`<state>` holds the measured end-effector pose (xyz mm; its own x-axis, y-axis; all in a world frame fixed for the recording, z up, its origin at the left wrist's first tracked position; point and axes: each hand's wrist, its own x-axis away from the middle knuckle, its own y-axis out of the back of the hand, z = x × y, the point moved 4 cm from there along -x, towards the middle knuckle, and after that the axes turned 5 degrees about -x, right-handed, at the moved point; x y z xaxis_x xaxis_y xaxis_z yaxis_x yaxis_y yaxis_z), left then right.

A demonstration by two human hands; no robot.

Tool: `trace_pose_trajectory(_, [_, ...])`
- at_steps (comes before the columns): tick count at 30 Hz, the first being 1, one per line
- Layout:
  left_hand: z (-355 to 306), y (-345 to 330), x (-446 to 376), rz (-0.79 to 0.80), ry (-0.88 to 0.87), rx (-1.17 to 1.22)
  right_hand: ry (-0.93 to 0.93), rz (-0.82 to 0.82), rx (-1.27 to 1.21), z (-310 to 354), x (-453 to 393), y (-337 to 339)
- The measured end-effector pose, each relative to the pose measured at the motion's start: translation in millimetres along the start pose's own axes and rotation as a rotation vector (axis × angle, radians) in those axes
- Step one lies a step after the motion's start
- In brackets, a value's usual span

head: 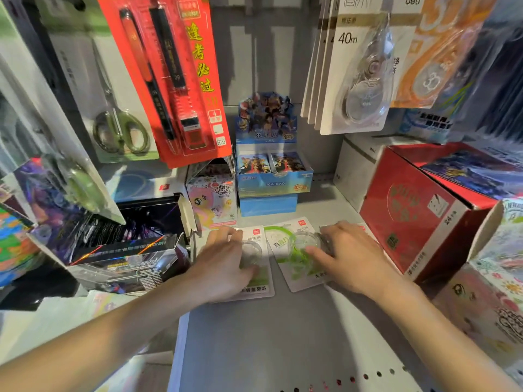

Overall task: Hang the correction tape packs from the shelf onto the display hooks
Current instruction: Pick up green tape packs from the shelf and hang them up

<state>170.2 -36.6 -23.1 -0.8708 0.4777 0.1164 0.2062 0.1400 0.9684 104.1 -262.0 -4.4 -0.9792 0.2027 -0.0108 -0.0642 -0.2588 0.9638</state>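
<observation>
Two flat, glossy card-backed correction tape packs with clear rounded blisters lie side by side on the grey metal shelf. The left hand rests on the left pack, fingers curled over its blister, apparently grasping it. The right hand lies on the green-printed right pack, fingers extended, not clenched. At 12 o'clock, an open blue cardboard display box holds upright card packets. At 3 o'clock stands a red carton. At 1 o'clock, hanging correction tape cards overhang the shelf; a scissors pack hangs at 10 o'clock.
</observation>
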Motion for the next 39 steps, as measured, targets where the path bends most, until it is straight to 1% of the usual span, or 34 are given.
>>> trace_pose_trajectory(3, [3.0, 0.3, 0.3, 0.0, 0.028, 0.015, -0.085, 0.051, 0.035, 18.9, -12.9, -15.1])
trace_pose_trajectory(5, [3.6, 0.0, 1.5, -0.002, 0.05, 0.021, -0.105, 0.048, 0.017, 25.2, -16.3, -21.4])
trace_pose_trajectory(12, [4.6, 0.5, 2.3, 0.033, 0.151, 0.075, -0.181, -0.03, -0.108, 28.6, -23.3, -26.7])
trace_pose_trajectory(16, [5.7, 0.2, 2.0, 0.03, 0.157, 0.089, -0.219, -0.082, -0.188, 29.0, -21.1, -25.5])
trace_pose_trajectory(20, [7.9, -1.3, 1.1, 0.02, 0.146, 0.117, -0.263, -0.075, -0.359, 23.8, -20.1, -20.7])
trace_pose_trajectory(27, [9.8, -1.6, 2.8, 0.024, 0.102, 0.164, -0.226, -0.128, -0.817, 23.8, -18.0, -13.5])
trace_pose_trajectory(29, [9.8, 0.3, 2.8, 0.026, 0.097, 0.186, -0.223, -0.154, -0.898, 22.9, -17.8, -7.4])
trace_pose_trajectory(31, [9.1, 2.1, 2.3, 0.033, 0.08, 0.225, -0.215, -0.152, -0.895, 17.2, -16.3, -1.2])
trace_pose_trajectory(33, [7.3, 2.8, -0.2, 0.031, 0.04, 0.272, -0.218, -0.13, -0.834, 7.7, -11.8, 3.1])
trace_pose_trajectory(36, [0.2, 2.2, -4.8, 0.032, -0.01, 0.325, -0.234, -0.147, -0.722, -9.9, -1.2, 7.6])
trace_pose_trajectory(38, [-4.9, 0.1, -8.7, 0.041, 0.005, 0.312, -0.247, -0.167, -0.664, -19.2, 4.4, 10.0])
trace_pose_trajectory(39, [-5.6, -1.0, -10.6, 0.033, 0.033, 0.267, -0.25, -0.176, -0.637, -22.9, 6.0, 10.4])
